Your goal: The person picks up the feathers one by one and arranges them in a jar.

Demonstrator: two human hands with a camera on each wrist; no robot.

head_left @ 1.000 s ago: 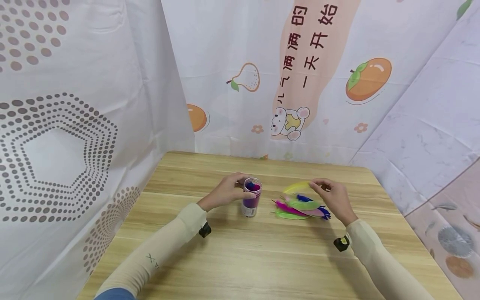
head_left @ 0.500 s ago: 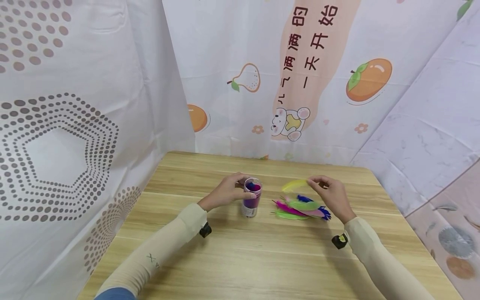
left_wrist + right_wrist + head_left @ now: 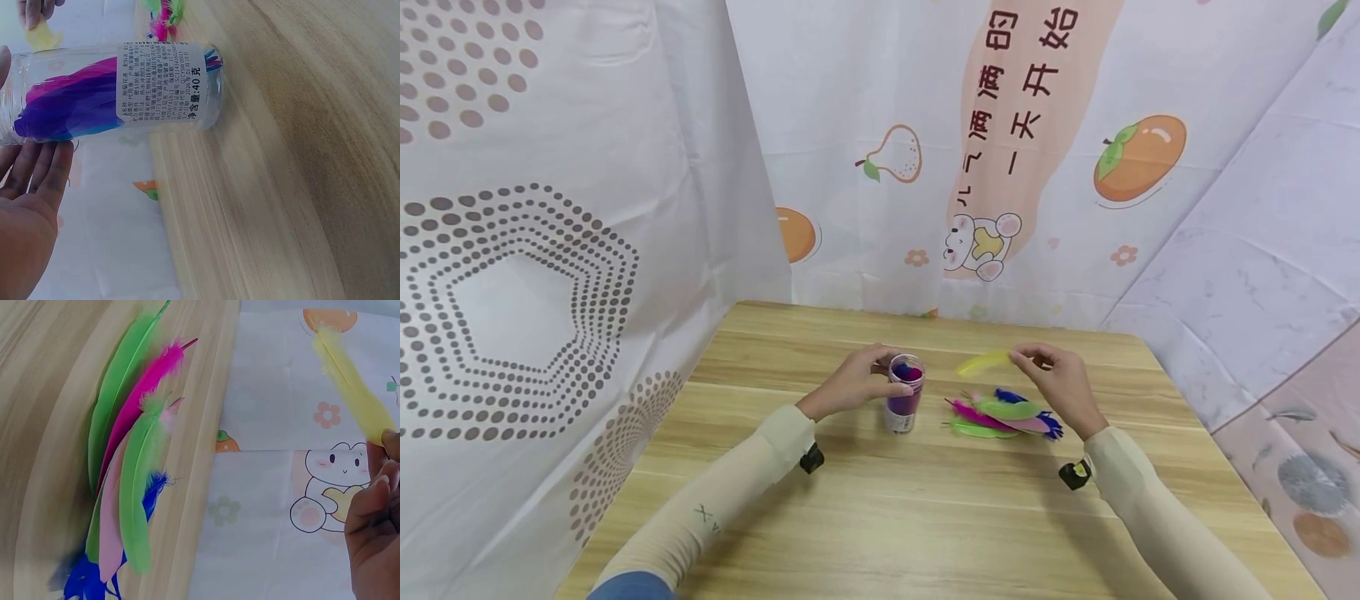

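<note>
My left hand (image 3: 853,385) grips a clear open-mouthed jar (image 3: 900,417) by its upper part; the jar stands upright on the table. Inside it are blue, purple and magenta feathers (image 3: 75,103), seen through the wall in the left wrist view. Between thumb and fingers, my right hand (image 3: 1058,379) pinches a yellow feather (image 3: 981,363) by one end, its other end pointing left toward the jar. Below that hand lies a loose pile of feathers: green (image 3: 134,494), magenta (image 3: 144,390), pink (image 3: 111,519) and blue (image 3: 87,578).
The wooden table (image 3: 880,517) carries the jar and the feather pile. Behind it hangs a printed white curtain (image 3: 850,250), with another patterned curtain (image 3: 700,208) along the left side. A printed label (image 3: 159,84) faces the left wrist camera.
My right hand has moved slightly left with the yellow feather, which has lifted away from the pile toward the jar. The left hand and jar have stayed in place.
</note>
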